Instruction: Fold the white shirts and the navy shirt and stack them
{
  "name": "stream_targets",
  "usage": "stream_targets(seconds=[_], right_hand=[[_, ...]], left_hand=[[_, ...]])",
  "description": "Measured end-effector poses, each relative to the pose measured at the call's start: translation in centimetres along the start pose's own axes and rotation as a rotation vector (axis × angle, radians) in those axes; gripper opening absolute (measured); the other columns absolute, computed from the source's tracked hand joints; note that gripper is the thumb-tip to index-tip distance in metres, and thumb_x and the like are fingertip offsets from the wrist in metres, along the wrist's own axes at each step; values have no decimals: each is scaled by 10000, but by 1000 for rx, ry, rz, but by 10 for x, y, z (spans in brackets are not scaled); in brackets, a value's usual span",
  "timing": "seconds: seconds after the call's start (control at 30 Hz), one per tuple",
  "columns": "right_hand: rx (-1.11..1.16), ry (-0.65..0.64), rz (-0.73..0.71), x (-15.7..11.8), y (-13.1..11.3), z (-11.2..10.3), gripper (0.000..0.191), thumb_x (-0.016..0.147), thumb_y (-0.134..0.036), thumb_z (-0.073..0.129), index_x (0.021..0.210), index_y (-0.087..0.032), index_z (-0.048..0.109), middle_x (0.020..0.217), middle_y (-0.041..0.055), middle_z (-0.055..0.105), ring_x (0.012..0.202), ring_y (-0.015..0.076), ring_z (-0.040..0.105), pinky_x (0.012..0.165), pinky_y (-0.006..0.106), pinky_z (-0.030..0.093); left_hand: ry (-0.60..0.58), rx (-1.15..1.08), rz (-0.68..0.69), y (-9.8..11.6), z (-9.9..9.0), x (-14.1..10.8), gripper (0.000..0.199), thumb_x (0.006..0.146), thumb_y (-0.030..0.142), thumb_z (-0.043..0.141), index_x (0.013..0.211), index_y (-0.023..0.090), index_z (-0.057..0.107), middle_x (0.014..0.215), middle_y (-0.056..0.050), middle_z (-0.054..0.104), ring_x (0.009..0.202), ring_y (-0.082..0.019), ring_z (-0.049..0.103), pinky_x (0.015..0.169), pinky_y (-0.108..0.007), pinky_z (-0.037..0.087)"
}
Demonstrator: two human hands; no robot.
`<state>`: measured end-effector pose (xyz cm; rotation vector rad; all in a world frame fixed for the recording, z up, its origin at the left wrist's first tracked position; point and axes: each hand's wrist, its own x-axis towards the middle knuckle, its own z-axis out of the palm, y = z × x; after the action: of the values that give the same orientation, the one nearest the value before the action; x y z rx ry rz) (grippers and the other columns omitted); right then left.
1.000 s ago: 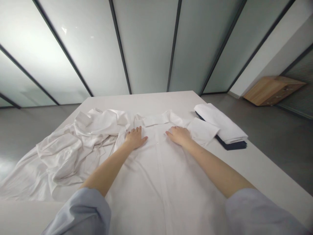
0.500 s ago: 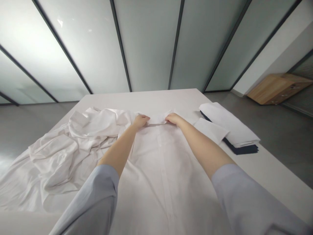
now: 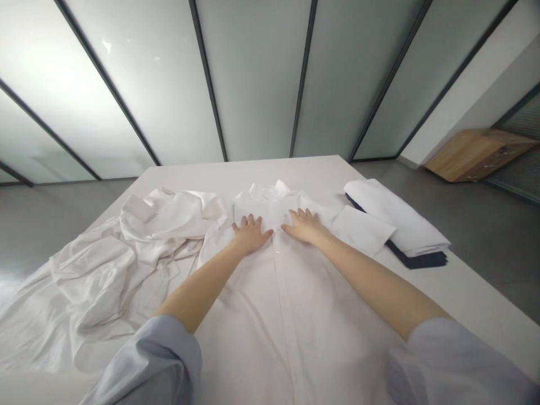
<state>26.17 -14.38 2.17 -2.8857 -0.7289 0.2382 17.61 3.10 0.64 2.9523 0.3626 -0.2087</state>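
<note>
A white button-front shirt [image 3: 270,304] lies spread on the table, its collar [image 3: 270,191] at the far end and its placket running toward me. My left hand [image 3: 252,233] rests flat on the upper left chest of the shirt, fingers spread. Across the placket, my right hand [image 3: 304,225] lies palm down on the upper right chest, its fingers apart too. Neither hand grips the cloth. A short sleeve [image 3: 365,229] of the shirt reaches out to the right.
Crumpled white garments [image 3: 139,253] are heaped on the left of the white table [image 3: 236,171]. At the right edge sit folded white cloths [image 3: 394,216] over dark navy cloth [image 3: 422,260]. Beyond stand frosted glass panels [image 3: 257,79] and a wooden cabinet [image 3: 468,154].
Both hands have let go of the shirt's collar area and come nearer to me, opening flat onto the chest. The collar now shows, standing up at the far end.
</note>
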Motion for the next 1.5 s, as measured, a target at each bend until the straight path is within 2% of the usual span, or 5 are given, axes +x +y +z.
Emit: stream_targets(seconds=[0.2,0.53,0.8,1.0,1.5], right_hand=[[-104,-27,28,-24,3,26,815,897,-706,322,1517,-179,295,1569,233,188,1423,458,134,1066,689,77],[-61,64,13,38,11,28,802,905,-708,302,1522,-196,285,1583,191,183,1438,403,138,1115,591,79],[-40,300,-143,46,16,23,449,941,-428,445,1238,-124,589,1328,190,541,1238,295,462,1011,413,322],[-63,432,-213,17,22,19,284,904,-246,472,1092,-144,659,1154,131,638,1096,258,518,951,353,338],[-121,279,81,-93,42,30,378,962,-358,410,1272,-185,538,1379,129,503,1266,276,416,995,404,329]], left_hand=[[72,53,-15,2,14,6,832,888,691,206,1542,177,212,1613,-151,101,1469,-400,68,1102,-693,103],[97,-4,29,-12,-2,48,763,898,612,333,1511,163,279,1594,-163,197,1467,-340,162,1150,-591,128],[-53,32,60,-11,-8,-21,725,872,592,415,1476,198,340,1582,-168,237,1453,-355,203,1103,-617,226],[34,67,-10,-12,17,-61,800,892,674,278,1529,190,255,1602,-167,158,1468,-382,114,1120,-633,153],[87,49,35,-20,11,-45,753,916,626,291,1514,169,286,1596,-164,184,1473,-331,140,1157,-529,166]])
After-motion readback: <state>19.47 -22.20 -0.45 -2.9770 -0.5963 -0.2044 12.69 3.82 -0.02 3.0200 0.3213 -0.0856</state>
